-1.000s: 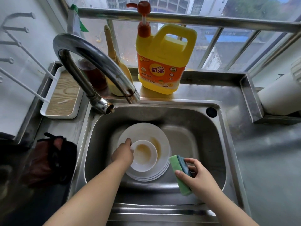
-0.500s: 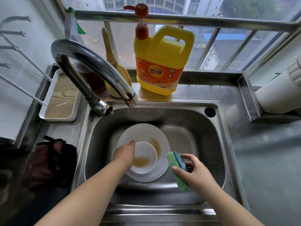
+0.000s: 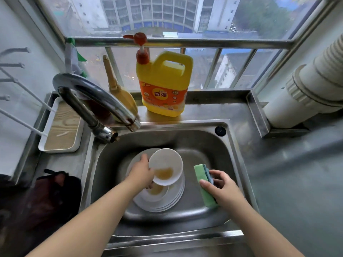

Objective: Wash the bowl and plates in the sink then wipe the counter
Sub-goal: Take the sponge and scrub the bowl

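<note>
Here, left hand (image 3: pixel 141 172) grips bowl (image 3: pixel 165 166); right hand (image 3: pixel 223 188) pinches sponge (image 3: pixel 202 184); jug (image 3: pixel 163 86) reads "奇强".

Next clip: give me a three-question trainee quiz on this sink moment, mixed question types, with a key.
1. True or false: the bowl lies flat on the plates.
2. Which of the hands grips the sponge? A left hand B right hand
3. Fill in: behind the sink stands a yellow ___ jug.

Key: 1 false, it is lifted and tilted; 2 B; 3 detergent.
</note>
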Demonstrator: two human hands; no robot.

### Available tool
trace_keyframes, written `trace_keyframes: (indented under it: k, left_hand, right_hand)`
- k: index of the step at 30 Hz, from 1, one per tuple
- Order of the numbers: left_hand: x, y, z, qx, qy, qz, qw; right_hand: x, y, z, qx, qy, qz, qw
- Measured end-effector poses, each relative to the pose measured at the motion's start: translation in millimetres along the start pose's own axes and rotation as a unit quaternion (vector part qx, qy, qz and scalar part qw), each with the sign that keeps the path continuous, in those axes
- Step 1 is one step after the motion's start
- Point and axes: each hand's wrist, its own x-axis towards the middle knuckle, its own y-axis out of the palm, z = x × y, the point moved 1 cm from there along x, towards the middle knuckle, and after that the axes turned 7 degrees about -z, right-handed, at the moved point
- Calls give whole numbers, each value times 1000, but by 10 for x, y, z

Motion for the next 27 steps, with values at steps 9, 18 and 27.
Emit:
trace_keyframes:
  k: [9, 18, 27]
  left_hand:
    - [-113, 307, -935, 333, 320, -142, 875]
    - [-107, 430, -1113, 320, 449, -228, 803]
    - [-308, 328, -1123, -160, 34, -3, 987]
  right_hand:
    - [-227, -562, 52, 90, -5, -51, 995]
    - [-387, -687, -99, 98, 1, -81, 992]
    - [-379, -562, 51, 26, -15, -77, 997]
